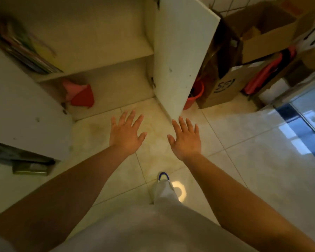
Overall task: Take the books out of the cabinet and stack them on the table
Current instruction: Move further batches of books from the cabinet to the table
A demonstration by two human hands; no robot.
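Note:
A white cabinet (pixel 105 57) stands open in front of me, both doors swung out. A pile of colourful books (pixel 24 50) lies at the left end of its upper shelf, blurred. My left hand (pixel 125 133) and my right hand (pixel 186 139) are stretched out side by side over the tiled floor, palms down, fingers spread, holding nothing. Both hands are below and to the right of the books, well apart from them. No table is in view.
The right cabinet door (pixel 178 57) juts out just beyond my right hand; the left door (pixel 22 113) stands at my left. A red-and-pink object (pixel 80 94) lies on the lower shelf. Cardboard boxes (pixel 244 60) and a red bucket (pixel 194 97) crowd the right. My shoe (pixel 163 176) is on the floor.

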